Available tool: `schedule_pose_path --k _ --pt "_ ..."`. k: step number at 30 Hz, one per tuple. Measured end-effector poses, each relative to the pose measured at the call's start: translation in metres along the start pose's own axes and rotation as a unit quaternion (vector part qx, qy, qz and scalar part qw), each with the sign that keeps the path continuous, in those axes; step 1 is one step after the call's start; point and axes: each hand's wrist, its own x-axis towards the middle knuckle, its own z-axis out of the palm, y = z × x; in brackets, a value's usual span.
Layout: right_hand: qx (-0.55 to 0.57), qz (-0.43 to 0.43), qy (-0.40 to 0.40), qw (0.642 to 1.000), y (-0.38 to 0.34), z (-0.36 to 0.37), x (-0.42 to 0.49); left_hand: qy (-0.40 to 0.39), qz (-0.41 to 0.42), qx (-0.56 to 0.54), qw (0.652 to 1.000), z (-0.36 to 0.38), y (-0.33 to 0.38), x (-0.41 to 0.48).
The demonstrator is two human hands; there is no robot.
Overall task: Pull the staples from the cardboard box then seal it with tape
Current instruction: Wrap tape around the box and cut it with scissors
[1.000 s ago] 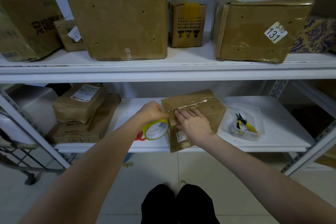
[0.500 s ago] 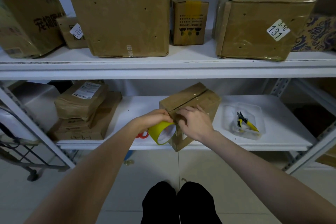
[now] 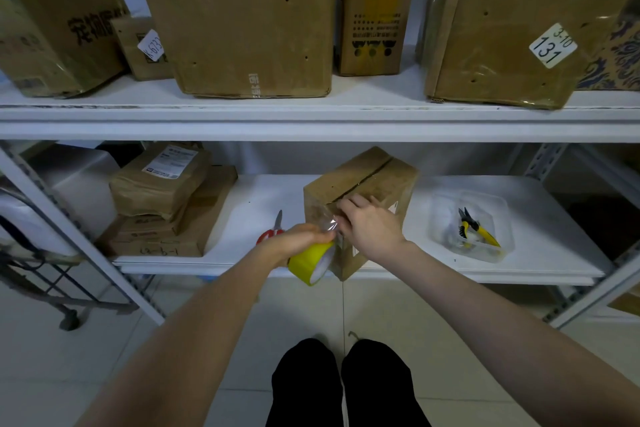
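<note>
Cardboard box (image 3: pixel 381 184), one, brown with a glossy taped seam; left grip (image 3: pixel 298 239) clamps the one yellow tape roll (image 3: pixel 306 260), right grip (image 3: pixel 372 227) pinches its clear strip (image 3: pixel 330 225) against the box.

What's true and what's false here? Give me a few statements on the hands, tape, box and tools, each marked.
1. The left hand grips the roll. True.
2. The right hand touches the box. True.
3. The box stands on the top shelf. False: it stands on the lower shelf.
4. The scissors lie left of the box. True.
5. The right hand holds the pliers. False: they lie in the tray, right of the box.
</note>
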Motion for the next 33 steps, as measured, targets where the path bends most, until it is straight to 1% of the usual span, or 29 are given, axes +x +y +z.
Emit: schedule_pose_path --k 1,3,5,9,10,11,12,14,16,20,22,24,29,33 --pt "0.006 -0.008 -0.004 1.000 0.003 -0.002 0.000 -0.009 0.000 -0.040 0.999 0.002 -0.002 0.000" --pt "0.006 -0.018 -0.010 1.000 0.009 -0.006 0.000 -0.014 0.006 -0.076 0.997 0.006 -0.005 0.004" --pt "-0.004 -0.012 -0.009 1.000 0.010 -0.008 -0.001 0.008 0.012 -0.070 0.997 0.003 -0.006 0.004" --pt "-0.025 0.011 0.010 1.000 -0.001 -0.011 0.006 0.048 -0.015 -0.077 0.996 -0.020 -0.011 0.009" --pt "-0.033 0.013 0.020 0.999 -0.004 -0.011 0.007 0.088 -0.013 -0.095 0.991 -0.025 -0.013 0.010" --pt "-0.044 0.018 0.030 0.998 -0.006 -0.010 0.009 0.144 -0.009 -0.105 0.984 -0.031 -0.015 0.014" --pt "-0.056 0.023 0.040 0.997 -0.008 -0.009 0.011 0.205 -0.009 -0.088 0.975 -0.036 -0.020 0.018" --pt "-0.070 0.026 0.056 0.996 -0.010 -0.004 0.016 0.295 -0.011 -0.011 0.955 -0.043 -0.028 0.025" --pt "-0.088 0.033 0.062 0.994 -0.011 0.003 0.018 0.329 -0.020 0.061 0.942 -0.046 -0.034 0.029" --pt "-0.090 0.030 0.100 0.990 -0.007 0.013 0.019 0.323 -0.070 0.180 0.927 -0.052 -0.049 0.040" --pt "-0.084 0.024 0.116 0.989 -0.004 0.017 0.020 0.308 -0.096 0.212 0.922 -0.055 -0.061 0.053" --pt "-0.078 0.012 0.137 0.987 -0.003 0.020 0.020 0.294 -0.113 0.228 0.921 -0.056 -0.070 0.065" --pt "-0.084 -0.011 0.175 0.981 0.001 0.027 0.023 0.279 -0.111 0.262 0.917 -0.051 -0.085 0.101" --pt "-0.078 -0.023 0.195 0.977 0.003 0.033 0.025 0.305 -0.153 0.263 0.902 -0.049 -0.093 0.121"
